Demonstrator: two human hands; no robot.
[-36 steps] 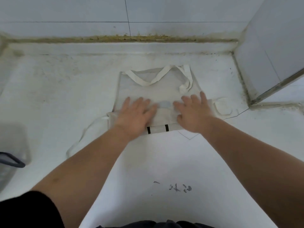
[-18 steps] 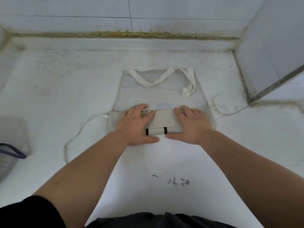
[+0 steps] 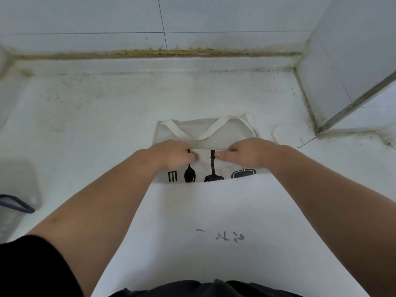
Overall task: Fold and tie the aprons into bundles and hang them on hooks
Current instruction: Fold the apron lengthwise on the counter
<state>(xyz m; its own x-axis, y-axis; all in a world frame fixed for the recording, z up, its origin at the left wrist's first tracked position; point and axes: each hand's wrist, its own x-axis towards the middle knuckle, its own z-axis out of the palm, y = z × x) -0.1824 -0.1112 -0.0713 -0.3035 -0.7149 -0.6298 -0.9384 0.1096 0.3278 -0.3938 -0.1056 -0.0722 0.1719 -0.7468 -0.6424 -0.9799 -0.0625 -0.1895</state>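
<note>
Pinching apron (image 3: 225, 166) fold: left hand (image 3: 171, 154), right hand (image 3: 250, 153); fingertips hidden under cloth.

My apron (image 3: 214, 133) lies flat on the white desk (image 3: 107, 125), a pale cream cloth folded into a broad band. Its near panel bears black prints: a fork (image 3: 172, 176), spoon (image 3: 189, 175), spatula (image 3: 213, 175) and pot (image 3: 243, 173). My left hand (image 3: 171, 154) and right hand (image 3: 248, 153) pinch the folded edge across its middle. The cream neck strap (image 3: 182, 131) lies in a V on the far panel, and a thin tie (image 3: 273, 133) loops just to its right.
</note>
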